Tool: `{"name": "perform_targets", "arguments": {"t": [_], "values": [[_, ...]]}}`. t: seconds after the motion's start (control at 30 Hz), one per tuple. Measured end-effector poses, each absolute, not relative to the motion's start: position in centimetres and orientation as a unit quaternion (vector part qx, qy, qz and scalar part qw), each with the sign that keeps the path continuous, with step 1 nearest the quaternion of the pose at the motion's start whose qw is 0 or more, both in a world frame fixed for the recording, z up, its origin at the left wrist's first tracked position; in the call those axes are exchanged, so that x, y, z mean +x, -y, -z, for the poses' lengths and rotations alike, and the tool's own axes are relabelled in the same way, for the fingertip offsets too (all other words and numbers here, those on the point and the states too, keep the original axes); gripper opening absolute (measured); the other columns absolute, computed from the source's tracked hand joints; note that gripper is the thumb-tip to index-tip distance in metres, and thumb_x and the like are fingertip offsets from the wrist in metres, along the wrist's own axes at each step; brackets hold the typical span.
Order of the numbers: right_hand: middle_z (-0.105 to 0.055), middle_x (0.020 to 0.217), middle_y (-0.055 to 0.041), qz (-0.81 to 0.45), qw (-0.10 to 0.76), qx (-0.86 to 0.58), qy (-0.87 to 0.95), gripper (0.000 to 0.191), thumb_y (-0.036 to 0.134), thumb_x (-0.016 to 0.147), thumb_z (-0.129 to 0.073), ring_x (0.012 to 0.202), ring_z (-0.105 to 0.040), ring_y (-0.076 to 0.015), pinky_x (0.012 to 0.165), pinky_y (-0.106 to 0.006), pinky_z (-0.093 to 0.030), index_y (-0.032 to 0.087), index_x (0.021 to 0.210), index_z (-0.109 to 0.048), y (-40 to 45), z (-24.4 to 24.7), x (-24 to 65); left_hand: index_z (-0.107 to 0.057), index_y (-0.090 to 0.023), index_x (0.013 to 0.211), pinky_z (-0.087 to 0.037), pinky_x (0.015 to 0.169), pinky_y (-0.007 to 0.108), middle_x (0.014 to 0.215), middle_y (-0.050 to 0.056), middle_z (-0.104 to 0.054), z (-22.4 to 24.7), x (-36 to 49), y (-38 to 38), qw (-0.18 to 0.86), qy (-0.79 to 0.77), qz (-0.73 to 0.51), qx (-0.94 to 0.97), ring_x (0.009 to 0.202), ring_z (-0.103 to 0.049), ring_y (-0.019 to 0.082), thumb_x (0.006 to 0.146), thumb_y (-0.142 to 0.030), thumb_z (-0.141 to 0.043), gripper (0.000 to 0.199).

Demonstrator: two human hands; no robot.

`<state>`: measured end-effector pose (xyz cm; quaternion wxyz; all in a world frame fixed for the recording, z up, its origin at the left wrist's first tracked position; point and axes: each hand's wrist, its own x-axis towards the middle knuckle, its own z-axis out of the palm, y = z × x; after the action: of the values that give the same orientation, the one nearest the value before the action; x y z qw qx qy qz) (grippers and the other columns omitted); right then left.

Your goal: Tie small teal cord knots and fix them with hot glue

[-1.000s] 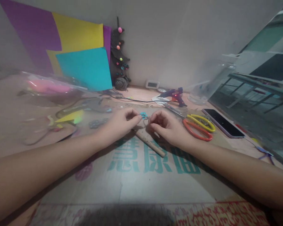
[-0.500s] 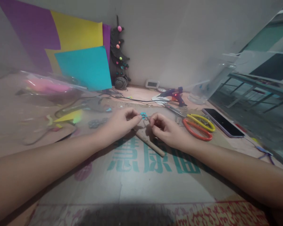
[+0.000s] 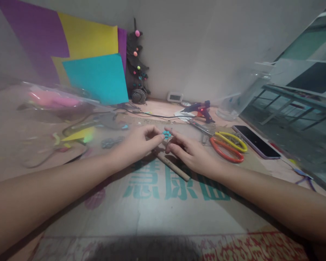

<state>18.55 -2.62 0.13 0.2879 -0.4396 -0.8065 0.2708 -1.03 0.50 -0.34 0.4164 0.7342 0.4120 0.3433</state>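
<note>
My left hand (image 3: 141,142) pinches a small blue flower-shaped piece (image 3: 166,135) between thumb and forefinger above the cardboard. From the other side, my right hand (image 3: 188,149) meets it, its forefinger stretched to the piece's edge. The right thumb presses against the curled fingers lower down; whatever lies between them is too small to make out. Under both hands a thin brown stick (image 3: 175,167) rests slantwise on the printed cardboard sheet (image 3: 154,215). Large scissors (image 3: 228,146) with one red and one yellow handle lie just right of my right hand.
Beyond the scissors is a phone (image 3: 256,141). A glue gun (image 3: 202,110) with a lit red light and a small white digital display (image 3: 175,97) stand at the back. Coloured sheets (image 3: 97,78) lean on the wall beside a dark decorated tree (image 3: 137,69). Scraps and a plastic bag (image 3: 54,99) lie left.
My right hand has shifted slightly left, and its forefinger has straightened from a curl to reach the blue piece. The blue piece has turned a little in my left hand.
</note>
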Motion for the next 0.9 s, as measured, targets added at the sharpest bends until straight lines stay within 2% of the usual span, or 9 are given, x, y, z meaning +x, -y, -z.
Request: {"name": "perform_targets", "arguments": {"t": [0.1,0.17,0.23,0.33,0.4,0.47,0.7,0.9], "values": [[-0.066,0.09,-0.0019,-0.324,0.337,-0.441,0.766,0.055,0.029,0.096,-0.044,0.067,-0.059,-0.0119,0.062,-0.025,-0.048,0.02,0.148,-0.032,2.43,0.2,18.74,-0.059,-0.018,0.077,-0.041,0.051,0.023,0.07,0.001,-0.064,0.26,-0.99,-0.52,0.393,-0.417,-0.343,0.744,0.061,-0.058,0.014,0.086,-0.036,-0.053,0.021],[-0.065,0.092,-0.0019,-0.355,0.368,-0.432,0.742,0.056,0.031,0.096,-0.045,0.065,-0.056,-0.0107,0.058,-0.024,-0.047,0.022,0.149,-0.029,2.21,0.39,18.88,-0.059,-0.017,0.076,-0.04,0.053,0.024,0.069,0.001,-0.063,0.21,-0.94,-0.54,0.383,-0.425,-0.344,0.745,0.061,-0.057,0.014,0.086,-0.036,-0.053,0.022],[-0.064,0.094,-0.0016,-0.365,0.393,-0.423,0.73,0.05,0.031,0.095,-0.047,0.065,-0.055,-0.0096,0.058,-0.023,-0.048,0.023,0.144,-0.037,2.05,0.52,18.96,-0.059,-0.017,0.076,-0.04,0.054,0.024,0.069,0.0,-0.062,0.23,-0.92,-0.59,0.378,-0.43,-0.342,0.745,0.062,-0.056,0.014,0.086,-0.036,-0.052,0.022],[-0.064,0.09,-0.0008,-0.363,0.425,-0.417,0.717,0.028,0.029,0.093,-0.053,0.071,-0.059,-0.0101,0.064,-0.023,-0.05,0.021,0.12,-0.054,1.99,0.62,18.96,-0.06,-0.017,0.075,-0.04,0.057,0.025,0.07,0.0,-0.063,0.32,-0.96,-0.7,0.368,-0.423,-0.334,0.757,0.065,-0.056,0.014,0.085,-0.033,-0.052,0.02],[-0.064,0.085,0.0001,-0.366,0.442,-0.418,0.704,0.016,0.029,0.091,-0.057,0.072,-0.061,-0.0112,0.064,-0.024,-0.051,0.02,0.103,-0.056,2.01,0.65,18.91,-0.061,-0.017,0.074,-0.04,0.058,0.025,0.07,0.0,-0.063,0.35,-0.99,-0.74,0.366,-0.415,-0.326,0.767,0.065,-0.056,0.014,0.084,-0.031,-0.052,0.02],[-0.064,0.08,0.0008,-0.369,0.447,-0.422,0.697,0.01,0.028,0.089,-0.059,0.068,-0.062,-0.0112,0.061,-0.024,-0.05,0.02,0.094,-0.054,2.05,0.62,18.85,-0.061,-0.017,0.074,-0.04,0.058,0.025,0.069,0.0,-0.062,0.32,-0.98,-0.72,0.366,-0.41,-0.321,0.771,0.065,-0.056,0.014,0.084,-0.03,-0.052,0.019],[-0.061,0.072,0.003,-0.369,0.443,-0.43,0.695,0.01,0.027,0.088,-0.059,0.062,-0.06,-0.0105,0.056,-0.023,-0.046,0.02,0.085,-0.052,1.97,0.45,18.66,-0.061,-0.018,0.076,-0.037,0.051,0.023,0.064,-0.001,-0.061,0.14,-0.79,-0.34,0.404,-0.413,-0.286,0.765,0.056,-0.052,0.012,0.083,-0.032,-0.053,0.018],[-0.06,0.073,0.0028,-0.34,0.442,-0.425,0.713,0.007,0.025,0.088,-0.058,0.064,-0.057,-0.0097,0.057,-0.023,-0.045,0.019,0.086,-0.055,1.81,0.37,18.77,-0.062,-0.017,0.078,-0.038,0.056,0.024,0.068,-0.001,-0.063,-0.09,-0.88,-0.19,0.383,-0.41,-0.247,0.79,0.064,-0.054,0.013,0.084,-0.036,-0.054,0.021]]}}
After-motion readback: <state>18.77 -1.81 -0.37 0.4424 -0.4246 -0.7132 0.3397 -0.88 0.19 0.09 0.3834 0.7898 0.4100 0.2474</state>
